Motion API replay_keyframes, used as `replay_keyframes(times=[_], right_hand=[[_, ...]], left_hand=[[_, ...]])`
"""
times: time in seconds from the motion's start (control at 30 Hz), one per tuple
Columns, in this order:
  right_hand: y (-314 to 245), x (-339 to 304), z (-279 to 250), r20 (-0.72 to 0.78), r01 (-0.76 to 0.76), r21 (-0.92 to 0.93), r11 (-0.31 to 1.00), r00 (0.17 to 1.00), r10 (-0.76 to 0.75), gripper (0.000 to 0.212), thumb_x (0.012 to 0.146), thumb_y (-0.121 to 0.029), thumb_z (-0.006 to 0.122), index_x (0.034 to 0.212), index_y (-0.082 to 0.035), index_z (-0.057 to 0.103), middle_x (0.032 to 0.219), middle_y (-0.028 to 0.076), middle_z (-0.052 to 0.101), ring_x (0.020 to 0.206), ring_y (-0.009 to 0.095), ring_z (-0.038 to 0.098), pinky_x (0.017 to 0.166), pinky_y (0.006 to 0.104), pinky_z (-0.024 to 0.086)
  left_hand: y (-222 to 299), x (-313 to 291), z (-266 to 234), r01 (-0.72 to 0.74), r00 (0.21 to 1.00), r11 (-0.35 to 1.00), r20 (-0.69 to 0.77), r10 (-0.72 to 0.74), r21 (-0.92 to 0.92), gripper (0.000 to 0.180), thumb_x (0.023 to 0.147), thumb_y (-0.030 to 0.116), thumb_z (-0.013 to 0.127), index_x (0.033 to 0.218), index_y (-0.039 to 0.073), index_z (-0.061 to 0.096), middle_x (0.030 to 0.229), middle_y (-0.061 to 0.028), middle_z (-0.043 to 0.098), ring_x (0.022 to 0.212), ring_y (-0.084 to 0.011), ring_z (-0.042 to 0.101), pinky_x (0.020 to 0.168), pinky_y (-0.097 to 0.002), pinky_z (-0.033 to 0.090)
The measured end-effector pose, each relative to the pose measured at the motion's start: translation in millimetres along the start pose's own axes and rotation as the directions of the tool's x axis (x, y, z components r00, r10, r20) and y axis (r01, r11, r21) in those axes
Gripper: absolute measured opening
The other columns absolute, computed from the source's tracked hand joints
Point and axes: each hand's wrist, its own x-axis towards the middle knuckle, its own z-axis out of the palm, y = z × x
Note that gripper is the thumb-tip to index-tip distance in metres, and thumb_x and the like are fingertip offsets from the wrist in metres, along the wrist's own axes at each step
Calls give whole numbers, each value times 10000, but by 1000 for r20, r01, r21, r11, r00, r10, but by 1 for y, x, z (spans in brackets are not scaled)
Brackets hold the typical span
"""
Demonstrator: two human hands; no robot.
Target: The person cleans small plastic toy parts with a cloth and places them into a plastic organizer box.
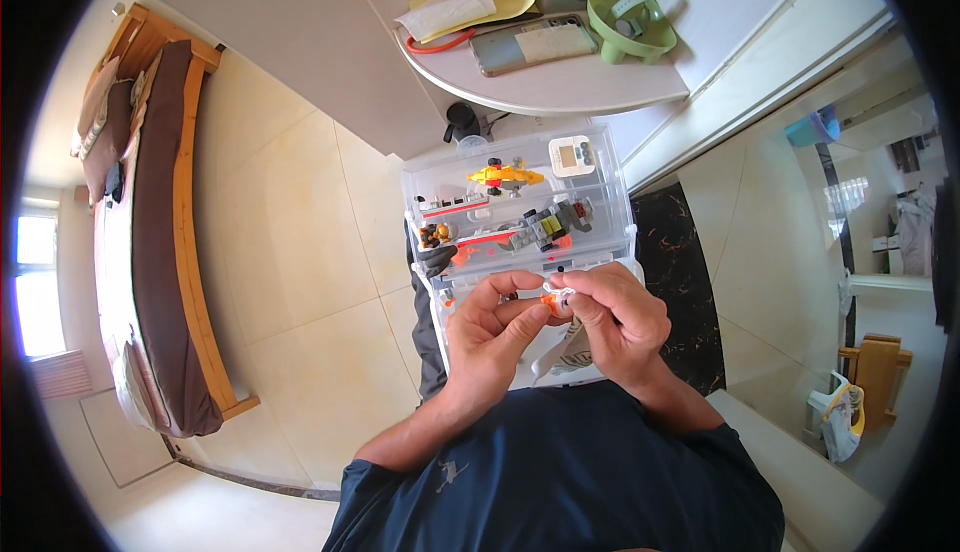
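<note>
My left hand (492, 334) and my right hand (622, 320) meet over the near edge of a clear plastic box (590, 257). Between their fingertips is a small orange and white toy piece (553, 302), too small and covered to tell its exact kind. Both hands are closed in a pinch on it. Just beyond them, on the box, lie a yellow and red brick-built toy (507, 177) and a grey brick-built vehicle (549, 227) with dark wheels. A long red and white brick strip (458, 209) and a small black and gold piece (434, 235) sit on the left.
A white digital timer (571, 157) lies at the box's far right corner. Beyond, a curved shelf (560, 100) carries a phone (533, 44), papers (455, 10) and a green bowl (632, 32). A bed (165, 252) stands left, a small wooden stool (879, 382) right.
</note>
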Motion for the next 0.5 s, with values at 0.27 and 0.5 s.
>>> replay_keyframes(times=[0.27, 0.5], right_hand=[[-1, 5, -1, 93, 211, -107, 972, 975, -201, 290, 1035, -5, 658, 1317, 44, 707, 1256, 197, 765, 1141, 348, 724, 979, 413, 584], [-13, -1, -9, 50, 205, -123, 971, 978, -201, 329, 1027, 43, 598, 1344, 68, 685, 1311, 213, 747, 1259, 376, 678, 1085, 446, 540]], left_hand=[[5, 0, -3, -35, 999, 999, 23, 35, -13, 338, 1049, -34, 677, 1363, -40, 552, 1184, -188, 783, 1151, -221, 751, 1022, -316, 594], [0, -2, 0, -68, 997, 993, -49, 63, -94, 274, 998, -56, 741, 1255, -39, 646, 1174, -155, 787, 1114, -190, 755, 980, -317, 624]])
